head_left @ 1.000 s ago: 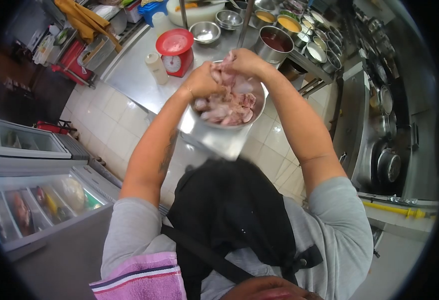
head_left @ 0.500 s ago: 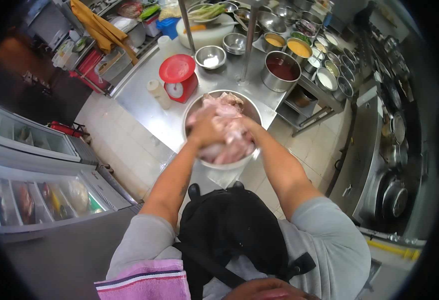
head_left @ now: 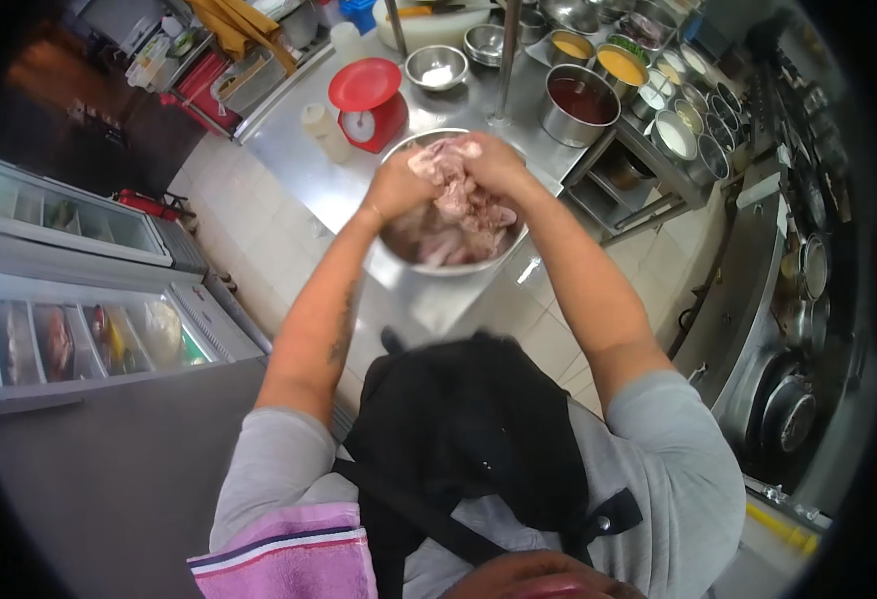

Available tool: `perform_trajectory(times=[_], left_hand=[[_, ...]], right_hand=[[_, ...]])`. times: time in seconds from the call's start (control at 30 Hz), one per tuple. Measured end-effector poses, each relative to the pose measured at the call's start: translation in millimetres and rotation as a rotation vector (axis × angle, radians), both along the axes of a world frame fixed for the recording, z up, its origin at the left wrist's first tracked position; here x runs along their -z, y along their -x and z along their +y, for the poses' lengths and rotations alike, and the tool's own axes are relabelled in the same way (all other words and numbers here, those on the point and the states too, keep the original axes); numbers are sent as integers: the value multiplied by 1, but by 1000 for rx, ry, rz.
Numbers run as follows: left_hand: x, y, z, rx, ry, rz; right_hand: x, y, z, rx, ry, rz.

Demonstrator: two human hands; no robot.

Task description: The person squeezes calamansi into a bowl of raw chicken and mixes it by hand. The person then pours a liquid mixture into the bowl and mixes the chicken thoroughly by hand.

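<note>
A large round metal bowl [head_left: 450, 270] stands near the corner of the steel table, filled with pale pink pieces of raw meat [head_left: 455, 205]. At the bowl's far left, my left hand [head_left: 402, 188] has its fingers curled round some of the meat. Opposite it, at the far right, my right hand [head_left: 495, 164] grips the same lifted heap, its fingers wrapped over the top. Part of the fingers of both hands is hidden behind the meat. Below the hands, other pieces lie in the bowl, slightly blurred.
A red kitchen scale [head_left: 367, 100], a pale squeeze bottle [head_left: 325, 134] and a small metal bowl [head_left: 437, 68] share the steel table [head_left: 299, 180]. A pot of dark red liquid [head_left: 580, 105] stands right, beside a post [head_left: 508, 70]. An open-topped fridge [head_left: 109, 339] is at left.
Both hands have moved from down among the meat to the far side of the bowl, and now hold a heap of it raised. The view has shifted, so the table sits higher.
</note>
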State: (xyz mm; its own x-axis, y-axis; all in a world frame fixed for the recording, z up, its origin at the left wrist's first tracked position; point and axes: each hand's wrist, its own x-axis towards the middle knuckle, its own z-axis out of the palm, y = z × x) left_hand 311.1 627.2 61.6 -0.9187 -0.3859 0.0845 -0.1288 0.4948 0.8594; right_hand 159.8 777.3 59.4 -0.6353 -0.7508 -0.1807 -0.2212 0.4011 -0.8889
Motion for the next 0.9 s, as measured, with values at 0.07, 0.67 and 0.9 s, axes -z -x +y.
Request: perform_trajectory(times=[0.07,0.67,0.9], left_hand=[[-26,0,-1,82,171,-73],[15,-8,76,-211,268,-651],[98,5,20,-288,341,-425]], right_hand=[[-6,1,-5,-6,-97,143],[166,99,-101,-607,-29,283],[186,92,-80,-302,-241,-163]])
